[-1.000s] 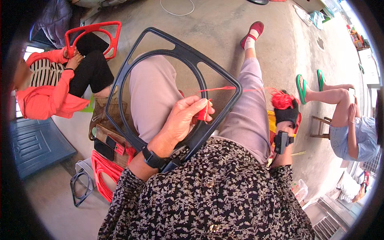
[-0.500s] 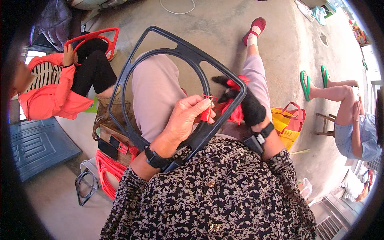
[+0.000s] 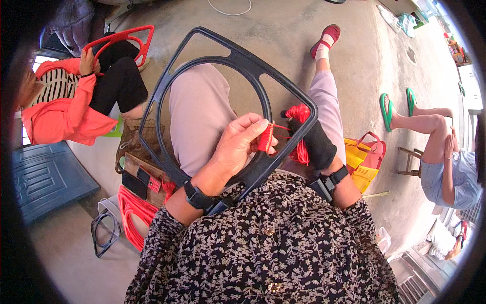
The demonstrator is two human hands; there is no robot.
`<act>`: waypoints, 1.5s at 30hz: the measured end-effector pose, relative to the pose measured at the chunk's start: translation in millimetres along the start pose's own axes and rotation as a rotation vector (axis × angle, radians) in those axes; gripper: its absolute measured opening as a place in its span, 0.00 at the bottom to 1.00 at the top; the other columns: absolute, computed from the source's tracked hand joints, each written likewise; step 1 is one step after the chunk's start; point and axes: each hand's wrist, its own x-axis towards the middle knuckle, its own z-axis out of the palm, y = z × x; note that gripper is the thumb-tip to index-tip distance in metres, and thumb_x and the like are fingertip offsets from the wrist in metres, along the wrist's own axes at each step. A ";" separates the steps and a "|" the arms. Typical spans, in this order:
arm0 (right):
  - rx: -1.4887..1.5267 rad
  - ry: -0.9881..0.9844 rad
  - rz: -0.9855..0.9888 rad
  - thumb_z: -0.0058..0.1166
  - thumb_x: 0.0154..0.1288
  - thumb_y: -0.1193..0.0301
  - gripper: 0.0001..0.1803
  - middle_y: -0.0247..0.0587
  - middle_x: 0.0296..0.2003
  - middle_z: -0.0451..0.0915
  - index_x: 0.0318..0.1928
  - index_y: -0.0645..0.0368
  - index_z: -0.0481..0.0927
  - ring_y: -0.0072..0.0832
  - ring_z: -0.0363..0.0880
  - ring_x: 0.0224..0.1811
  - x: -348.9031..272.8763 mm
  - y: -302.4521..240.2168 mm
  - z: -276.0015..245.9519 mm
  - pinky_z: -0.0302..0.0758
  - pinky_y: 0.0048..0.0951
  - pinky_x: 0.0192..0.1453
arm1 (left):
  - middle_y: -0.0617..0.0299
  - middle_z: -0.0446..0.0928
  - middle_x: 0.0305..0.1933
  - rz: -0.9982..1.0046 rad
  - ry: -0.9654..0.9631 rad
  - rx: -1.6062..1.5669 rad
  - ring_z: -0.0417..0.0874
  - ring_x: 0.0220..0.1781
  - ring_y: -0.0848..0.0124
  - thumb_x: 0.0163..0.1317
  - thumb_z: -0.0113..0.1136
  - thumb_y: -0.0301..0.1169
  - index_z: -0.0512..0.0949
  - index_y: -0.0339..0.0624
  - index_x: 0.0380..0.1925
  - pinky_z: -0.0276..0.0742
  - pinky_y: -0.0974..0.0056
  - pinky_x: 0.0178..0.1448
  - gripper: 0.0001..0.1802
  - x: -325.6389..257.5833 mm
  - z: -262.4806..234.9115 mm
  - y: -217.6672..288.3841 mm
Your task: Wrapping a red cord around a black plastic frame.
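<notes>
A black plastic frame (image 3: pixel 246 59) with a large round opening lies tilted over my lap. My bare left hand (image 3: pixel 234 146) is closed on its inner ring, thumb pressed at the top of a tight coil of red cord (image 3: pixel 266 138) wound around the ring. A short strand runs from that coil to a loose red cord bundle (image 3: pixel 299 114). My right hand (image 3: pixel 320 144), in a black glove, is closed around the bundle beside the frame's right corner. The frame's bar partly hides its fingers.
At the left a person in a coral jacket (image 3: pixel 61 119) holds a red frame (image 3: pixel 126 34). Below are phones (image 3: pixel 135 186) on a wooden surface, stacked red frames (image 3: pixel 132 218) and a smaller black frame (image 3: pixel 105 235). A yellow-and-red bag (image 3: pixel 365 159) and a seated person (image 3: pixel 458 167) are at the right.
My gloved right hand has drawn the cord bundle slightly away, and a strand now stretches between it and the coil. More of the coil shows at my left fingers.
</notes>
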 end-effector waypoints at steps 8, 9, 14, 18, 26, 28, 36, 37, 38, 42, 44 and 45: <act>-0.826 0.261 -0.458 0.53 0.60 0.71 0.16 0.34 0.39 0.77 0.48 0.62 0.74 0.21 0.74 0.39 33.7 -25.3 -14.6 0.71 0.21 0.46 | 0.56 0.77 0.27 -0.076 0.012 0.051 0.79 0.25 0.70 0.63 0.52 0.30 0.73 0.40 0.31 0.78 0.65 0.32 0.06 -7.3 3.2 17.3; -0.490 0.296 -0.464 0.53 0.58 0.73 0.15 0.33 0.37 0.77 0.47 0.62 0.73 0.22 0.74 0.38 44.7 -18.4 -16.9 0.72 0.23 0.46 | 0.57 0.77 0.27 -0.080 -0.007 0.053 0.78 0.26 0.71 0.63 0.51 0.30 0.73 0.38 0.32 0.77 0.66 0.33 0.07 -6.6 2.5 13.0; 0.226 -0.203 0.070 0.50 0.62 0.68 0.12 0.33 0.34 0.76 0.44 0.59 0.73 0.25 0.74 0.36 64.9 -32.3 55.0 0.73 0.25 0.41 | 0.63 0.76 0.27 -0.035 -0.116 0.106 0.76 0.27 0.78 0.65 0.51 0.38 0.75 0.34 0.38 0.74 0.73 0.34 0.16 -5.1 8.4 -11.6; 0.111 -0.279 0.127 0.49 0.62 0.65 0.14 0.34 0.34 0.76 0.44 0.60 0.72 0.25 0.74 0.35 52.1 -30.5 70.6 0.73 0.26 0.40 | 0.63 0.75 0.25 -0.018 -0.188 0.019 0.76 0.27 0.77 0.63 0.54 0.37 0.75 0.33 0.36 0.73 0.72 0.33 0.15 -4.5 6.8 -13.3; 0.058 -0.249 0.133 0.48 0.63 0.61 0.17 0.38 0.34 0.76 0.45 0.60 0.71 0.26 0.74 0.34 50.1 -34.2 65.0 0.72 0.28 0.39 | 0.68 0.78 0.34 0.189 -0.109 0.076 0.77 0.32 0.80 0.59 0.59 0.31 0.77 0.36 0.39 0.73 0.73 0.38 0.11 0.7 2.9 -22.0; 0.065 -0.241 0.120 0.47 0.63 0.59 0.18 0.38 0.35 0.76 0.45 0.60 0.71 0.26 0.74 0.34 48.1 -35.9 63.3 0.72 0.28 0.39 | 0.68 0.77 0.32 0.118 -0.108 0.126 0.76 0.31 0.80 0.60 0.57 0.31 0.77 0.36 0.37 0.73 0.73 0.37 0.09 0.6 3.5 -18.6; 0.100 -0.159 0.062 0.45 0.63 0.55 0.21 0.42 0.35 0.77 0.45 0.60 0.70 0.26 0.74 0.33 37.4 -40.0 56.8 0.72 0.30 0.38 | 0.68 0.74 0.25 0.139 -0.054 0.159 0.74 0.26 0.79 0.64 0.53 0.33 0.75 0.38 0.29 0.71 0.74 0.31 0.10 -0.2 -0.1 -8.9; 0.100 -0.138 0.050 0.45 0.63 0.54 0.22 0.42 0.35 0.77 0.45 0.61 0.70 0.26 0.74 0.33 35.7 -39.5 56.4 0.71 0.30 0.37 | 0.66 0.74 0.25 0.108 -0.046 0.119 0.73 0.24 0.79 0.64 0.52 0.33 0.75 0.39 0.29 0.70 0.74 0.31 0.10 -1.7 1.3 -7.6; 0.106 -0.114 0.035 0.45 0.63 0.54 0.22 0.43 0.35 0.77 0.45 0.61 0.70 0.27 0.74 0.33 31.9 -38.9 54.2 0.71 0.31 0.37 | 0.66 0.75 0.25 0.122 -0.074 0.098 0.74 0.24 0.79 0.64 0.52 0.33 0.74 0.39 0.29 0.70 0.74 0.30 0.10 -2.5 1.0 -6.5; 0.150 0.030 -0.064 0.44 0.63 0.51 0.24 0.44 0.35 0.77 0.46 0.61 0.69 0.27 0.73 0.33 15.5 -48.3 34.0 0.71 0.32 0.37 | 0.63 0.76 0.25 0.116 -0.115 0.078 0.75 0.24 0.77 0.64 0.52 0.34 0.74 0.39 0.29 0.71 0.73 0.30 0.10 -3.8 1.3 -3.5; 0.151 0.148 -0.132 0.44 0.63 0.50 0.25 0.45 0.35 0.77 0.46 0.61 0.69 0.27 0.73 0.33 1.1 -59.9 18.3 0.71 0.32 0.36 | 0.61 0.77 0.26 0.012 -0.068 0.118 0.77 0.25 0.76 0.63 0.54 0.35 0.74 0.38 0.29 0.73 0.72 0.31 0.11 -1.8 10.1 5.4; 0.159 0.184 -0.156 0.44 0.63 0.51 0.25 0.45 0.35 0.77 0.46 0.61 0.69 0.27 0.73 0.33 3.0 -56.8 -1.4 0.71 0.32 0.37 | 0.60 0.77 0.27 -0.013 -0.053 0.085 0.77 0.26 0.76 0.62 0.54 0.36 0.75 0.38 0.30 0.75 0.72 0.33 0.12 -3.8 10.4 8.8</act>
